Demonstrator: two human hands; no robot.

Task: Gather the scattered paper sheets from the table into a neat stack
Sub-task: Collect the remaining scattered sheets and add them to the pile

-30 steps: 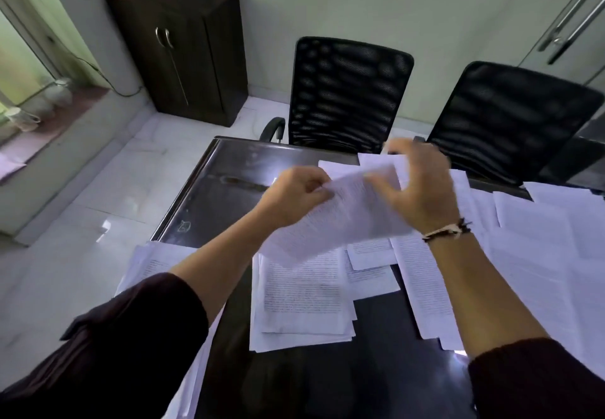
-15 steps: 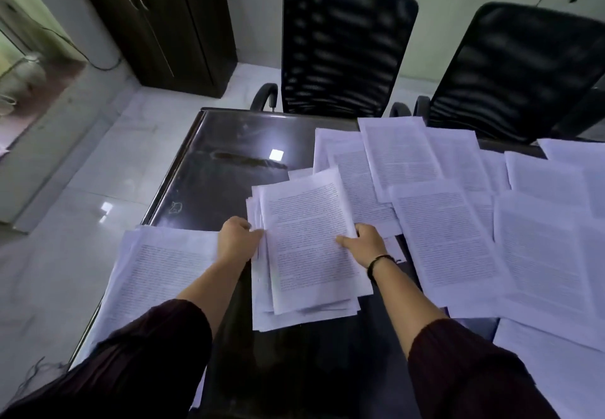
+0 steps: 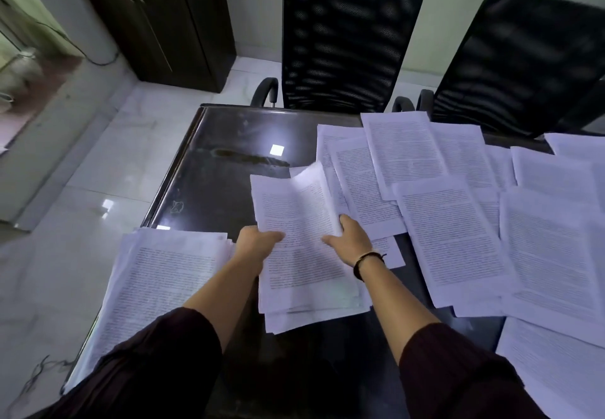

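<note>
1. The left hand (image 3: 258, 243) and right hand (image 3: 348, 238) grip the top sheet (image 3: 298, 222) on the middle pile (image 3: 314, 304); it bows and may crease.
2. The left pile (image 3: 157, 274) overhangs the table (image 3: 229, 143) and could slide off.
3. Loose sheets (image 3: 458, 222) lie right.

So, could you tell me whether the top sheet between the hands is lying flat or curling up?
Curling up. The top sheet lifts at its far right corner while both hands grip its sides.

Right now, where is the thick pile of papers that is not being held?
In the head view, the thick pile lies at the table's near-left edge, partly overhanging it, left of the left hand.
</note>
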